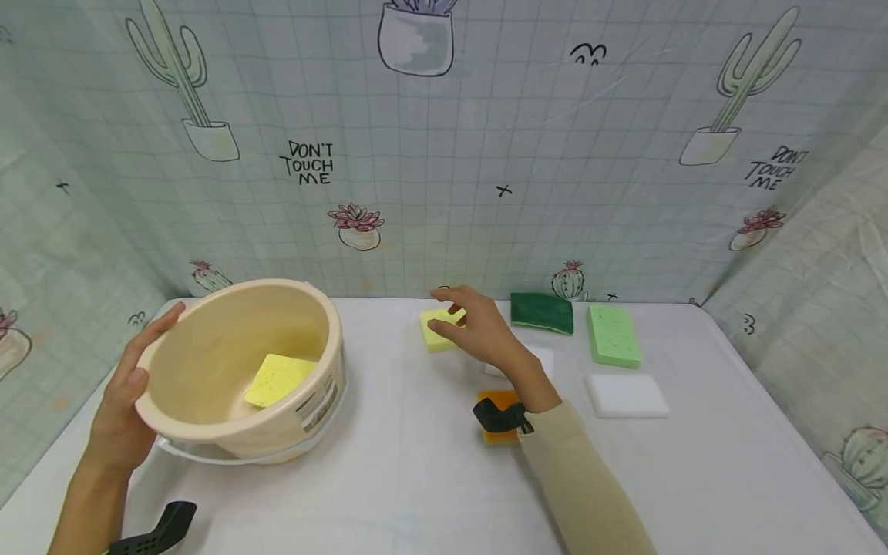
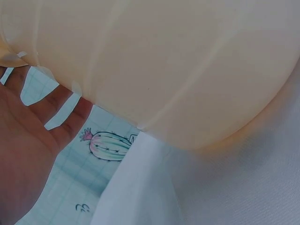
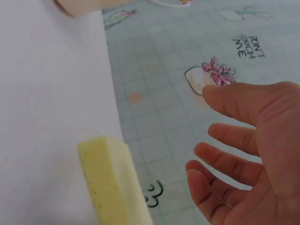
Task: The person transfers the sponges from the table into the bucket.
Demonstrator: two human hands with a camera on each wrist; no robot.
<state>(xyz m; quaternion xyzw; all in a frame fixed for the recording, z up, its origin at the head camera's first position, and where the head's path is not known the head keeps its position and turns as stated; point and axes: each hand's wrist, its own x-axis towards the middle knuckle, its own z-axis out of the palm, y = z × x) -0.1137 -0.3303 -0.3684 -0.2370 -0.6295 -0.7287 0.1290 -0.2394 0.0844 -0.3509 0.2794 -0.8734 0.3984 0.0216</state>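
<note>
A curtained-off work booth around one table; the kind of room beyond it cannot be told.
Printed cloth (image 1: 437, 169) hangs as a wall behind the table (image 1: 402, 486) and along its left and right sides, creased at the table's right. Its pale grid carries potted cacti, succulents and the words "DON'T TOUCH ME", a homely pattern. The table has a plain white top with household cleaning goods on it: a bucket (image 1: 215, 370) on the table's left, sponges (image 1: 613, 335) towards its far edge.
</note>
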